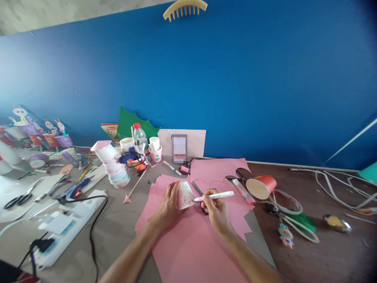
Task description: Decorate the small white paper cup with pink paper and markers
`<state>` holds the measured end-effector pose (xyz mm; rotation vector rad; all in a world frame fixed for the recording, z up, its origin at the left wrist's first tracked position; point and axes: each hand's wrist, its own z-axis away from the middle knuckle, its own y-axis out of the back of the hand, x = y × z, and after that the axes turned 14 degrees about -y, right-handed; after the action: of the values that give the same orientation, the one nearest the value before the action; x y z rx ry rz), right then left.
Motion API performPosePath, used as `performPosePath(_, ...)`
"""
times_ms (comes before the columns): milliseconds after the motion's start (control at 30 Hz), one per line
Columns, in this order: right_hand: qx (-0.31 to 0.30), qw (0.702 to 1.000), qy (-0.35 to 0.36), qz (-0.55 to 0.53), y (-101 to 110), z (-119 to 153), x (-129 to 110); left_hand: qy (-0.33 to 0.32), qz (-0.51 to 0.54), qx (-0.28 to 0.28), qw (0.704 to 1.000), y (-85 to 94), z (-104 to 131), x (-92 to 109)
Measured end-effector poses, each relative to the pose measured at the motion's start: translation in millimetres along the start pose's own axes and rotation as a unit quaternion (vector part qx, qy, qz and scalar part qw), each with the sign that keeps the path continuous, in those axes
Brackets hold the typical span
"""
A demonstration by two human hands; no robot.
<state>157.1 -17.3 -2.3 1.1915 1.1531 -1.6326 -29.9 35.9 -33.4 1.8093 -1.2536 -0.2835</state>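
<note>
My left hand is closed around the left side of a small white paper cup, which lies tilted over the pink paper. Pink scribbled lines and a small blue outline mark the cup's side. A white marker with a pink tip is pinched in my right hand. Its tip points left, at or very near the cup's right edge; contact cannot be made out. Behind my right fingers lies a pair of dark scissors, partly hidden by that hand.
To the left stand stacked decorated cups, a bottle, a glue gun and a white power strip with a black cable. Rightward lie a thick pink marker, a red paper cup and a keychain. A blue wall rises behind.
</note>
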Motion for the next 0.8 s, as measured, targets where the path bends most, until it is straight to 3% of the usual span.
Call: performPosePath(800,-0.029,0.999,-0.027,-0.004,-1.7,7.7,-6.4,0.004,-0.005,-0.006,1.000,1.1,-0.8,0.4)
